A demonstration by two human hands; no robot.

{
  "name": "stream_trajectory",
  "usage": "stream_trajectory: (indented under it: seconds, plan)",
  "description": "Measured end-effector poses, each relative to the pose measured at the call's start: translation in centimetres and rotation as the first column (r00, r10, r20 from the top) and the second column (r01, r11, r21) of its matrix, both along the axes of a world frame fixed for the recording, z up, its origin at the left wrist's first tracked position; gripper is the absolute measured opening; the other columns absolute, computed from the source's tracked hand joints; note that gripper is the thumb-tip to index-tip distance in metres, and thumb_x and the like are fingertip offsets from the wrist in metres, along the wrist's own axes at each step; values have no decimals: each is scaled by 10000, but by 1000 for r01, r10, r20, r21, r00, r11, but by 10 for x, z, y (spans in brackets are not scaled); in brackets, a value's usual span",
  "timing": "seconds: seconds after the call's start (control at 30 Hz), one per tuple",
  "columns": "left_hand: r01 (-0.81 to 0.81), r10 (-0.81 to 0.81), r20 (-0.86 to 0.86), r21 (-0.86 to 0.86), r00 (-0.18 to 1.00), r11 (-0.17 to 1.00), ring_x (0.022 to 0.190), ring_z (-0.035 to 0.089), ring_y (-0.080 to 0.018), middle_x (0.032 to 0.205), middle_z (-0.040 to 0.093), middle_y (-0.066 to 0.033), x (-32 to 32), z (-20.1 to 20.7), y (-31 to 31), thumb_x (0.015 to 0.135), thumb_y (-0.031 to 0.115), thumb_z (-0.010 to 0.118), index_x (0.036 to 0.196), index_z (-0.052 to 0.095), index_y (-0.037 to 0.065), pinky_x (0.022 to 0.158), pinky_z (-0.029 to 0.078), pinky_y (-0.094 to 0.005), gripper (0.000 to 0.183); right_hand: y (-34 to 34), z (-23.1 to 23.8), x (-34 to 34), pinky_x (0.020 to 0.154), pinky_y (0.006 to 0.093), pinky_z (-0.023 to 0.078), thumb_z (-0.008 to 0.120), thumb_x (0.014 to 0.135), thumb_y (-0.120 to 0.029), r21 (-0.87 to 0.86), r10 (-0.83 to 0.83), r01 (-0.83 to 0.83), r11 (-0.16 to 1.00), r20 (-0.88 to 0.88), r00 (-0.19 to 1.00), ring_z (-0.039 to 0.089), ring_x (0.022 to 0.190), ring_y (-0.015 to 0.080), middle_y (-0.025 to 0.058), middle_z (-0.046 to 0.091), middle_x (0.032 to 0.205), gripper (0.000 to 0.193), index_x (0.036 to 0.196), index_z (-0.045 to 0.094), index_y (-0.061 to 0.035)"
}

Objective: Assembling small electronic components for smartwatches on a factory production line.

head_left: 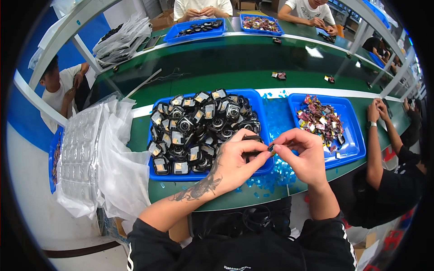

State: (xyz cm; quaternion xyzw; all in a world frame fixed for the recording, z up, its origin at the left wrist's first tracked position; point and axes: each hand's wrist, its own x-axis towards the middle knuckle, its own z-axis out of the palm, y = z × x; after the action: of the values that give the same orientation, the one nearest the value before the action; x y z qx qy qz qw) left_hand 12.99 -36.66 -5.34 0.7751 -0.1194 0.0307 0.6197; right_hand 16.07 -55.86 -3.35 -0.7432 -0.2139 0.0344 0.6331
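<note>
One left hand [242,158], one right hand [308,156], two blue trays [355,142] nearest them, two heaps of parts [321,122]

Green workbench [169,193], blue trays [355,137] (heaped), scattered blue flakes [276,174]

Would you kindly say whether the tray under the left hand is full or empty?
Full: black watch cases lie heaped across nearly the whole tray.

The person wears a black top [271,255] with loose sleeves ending near the elbows. White stripes [348,244] run down the outer side of each sleeve, and a small white print [237,268] crosses the chest. A dark, shaded tattoo [199,189] with ragged edges covers part of the left forearm, thinning toward the left hand [239,160].
</note>
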Motion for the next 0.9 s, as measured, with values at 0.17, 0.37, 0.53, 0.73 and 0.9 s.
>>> stream_trajectory:
  seconds: [0.17,0.37,0.53,0.73,0.9]
  plan:
    - [-38,37,31,37,999,999,758,564,-60,1001,612,-55,-3,-2,0,825,99,738,946,737,21,585,431,-195,144,6,-7,2,628,240,517,683,826,-3,-37,-40,39,999,-15,999,635,776,118,63,656,845,73,883,640,7]
    - [-46,50,36,-111,998,993,709,569,-58,997,616,-81,4,-13,1,833,82,730,960,733,-3,547,437,-181,152,25,-13,-4,572,302,498,653,783,89,-249,-94,308,918,619,780,601,686,209,97,592,815,126,843,578,8]
    - [-21,-11,-135,-234,991,972,645,585,-60,971,596,-68,4,-11,7,875,59,683,966,712,-46,524,477,-165,141,11,-28,0,573,316,479,618,817,90,-148,-238,352,924,496,835,600,697,210,110,576,809,103,854,559,14]
    - [17,-130,-246,-413,960,911,631,594,-65,872,627,-67,3,-1,6,886,65,677,963,706,-51,522,486,-176,142,-13,-32,15,611,264,469,653,822,43,-357,-118,284,890,422,899,606,683,166,119,658,900,238,1053,691,3]
    - [118,-298,-307,-491,904,863,652,616,-79,860,650,-70,2,0,8,895,67,669,959,705,-43,550,505,-191,133,2,-19,7,646,228,474,700,781,46,4,116,-119,993,214,970,605,780,119,97,666,945,260,1036,714,-2]
